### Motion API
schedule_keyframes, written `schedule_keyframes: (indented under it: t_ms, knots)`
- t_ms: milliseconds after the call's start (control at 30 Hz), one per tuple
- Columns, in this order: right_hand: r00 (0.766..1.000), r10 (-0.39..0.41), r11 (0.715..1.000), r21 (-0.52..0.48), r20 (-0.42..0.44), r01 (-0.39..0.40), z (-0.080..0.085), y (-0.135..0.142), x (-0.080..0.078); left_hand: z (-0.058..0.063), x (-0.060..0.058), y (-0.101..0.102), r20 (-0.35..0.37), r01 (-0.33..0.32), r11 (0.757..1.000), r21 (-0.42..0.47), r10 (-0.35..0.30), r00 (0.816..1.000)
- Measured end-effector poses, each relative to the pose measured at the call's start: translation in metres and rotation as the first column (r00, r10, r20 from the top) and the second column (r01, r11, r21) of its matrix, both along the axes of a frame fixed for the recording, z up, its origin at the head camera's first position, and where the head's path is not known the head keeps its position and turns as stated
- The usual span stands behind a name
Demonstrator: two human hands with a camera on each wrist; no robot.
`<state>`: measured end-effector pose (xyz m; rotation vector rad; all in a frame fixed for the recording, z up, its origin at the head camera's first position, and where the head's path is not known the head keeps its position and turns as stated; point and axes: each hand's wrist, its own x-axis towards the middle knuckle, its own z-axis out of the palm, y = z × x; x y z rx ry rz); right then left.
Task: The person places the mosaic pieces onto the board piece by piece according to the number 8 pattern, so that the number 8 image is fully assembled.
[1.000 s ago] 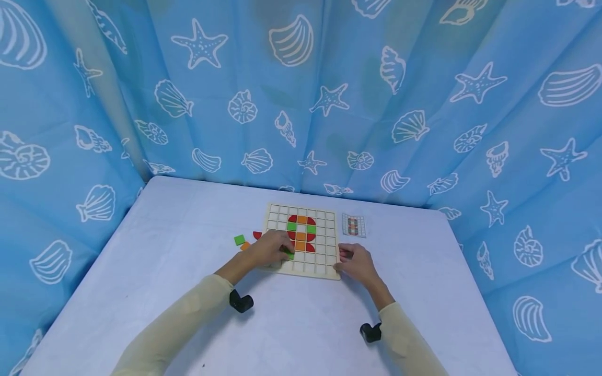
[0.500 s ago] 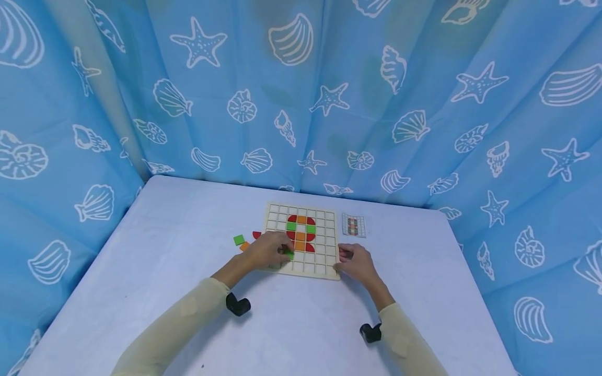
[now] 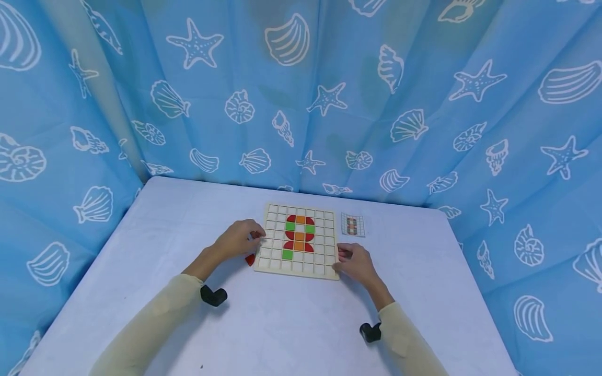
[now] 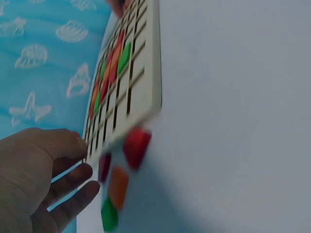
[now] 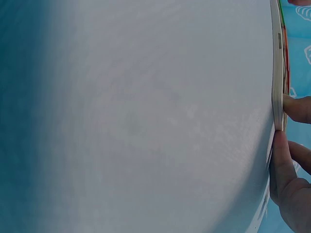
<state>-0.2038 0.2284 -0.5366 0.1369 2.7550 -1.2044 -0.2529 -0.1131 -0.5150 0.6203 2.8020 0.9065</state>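
Note:
A pale wooden grid board (image 3: 324, 248) lies on the table, holding a figure of red, orange and green tiles; a green tile (image 3: 287, 254) sits lowest in it. My left hand (image 3: 237, 239) is at the board's left edge, fingers loosely bent with nothing visible between them. Beside it, in the left wrist view, lie loose pieces: a red one (image 4: 137, 145), a darker red one (image 4: 104, 167), an orange tile (image 4: 118, 187) and a green one (image 4: 109, 213). My right hand (image 3: 356, 262) holds the board's right edge, its thumb and fingers (image 5: 296, 109) touching the rim.
A small printed pattern card (image 3: 352, 225) lies right of the board's upper corner. White cloth covers the table (image 3: 291, 324). A blue curtain (image 3: 263, 104) with white shells and starfish hangs behind and at both sides.
My left hand has let go of the green tile, which stays on the board, and moved left and up over the loose pieces. The right hand keeps its place at the board's edge.

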Motion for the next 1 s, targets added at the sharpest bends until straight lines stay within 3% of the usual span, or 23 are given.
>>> schedule_keyframes:
  t_ms: [200,400,733,1000]
  knots:
    - [1.000,0.007,1.000,0.005,0.005,-0.007,0.004,-0.001,0.002,0.001,0.003,-0.032,0.028,-0.081,0.997,-0.019,0.081,0.996]
    - [1.000,0.012,1.000,0.001,-0.009,-0.012,0.003,-0.001,0.001,-0.004,0.003,-0.049,0.047,-0.126,0.991,-0.040,0.128,0.991]
    - [1.000,-0.005,1.000,0.010,0.007,0.005,0.003,-0.002,0.001,-0.007,-0.003,-0.052,0.096,-0.100,0.994,-0.053,0.105,0.990]
    - [1.000,-0.008,1.000,0.015,0.006,0.008,0.004,-0.003,0.001,-0.007,-0.010,-0.052,0.047,-0.152,0.983,-0.102,0.157,0.986]
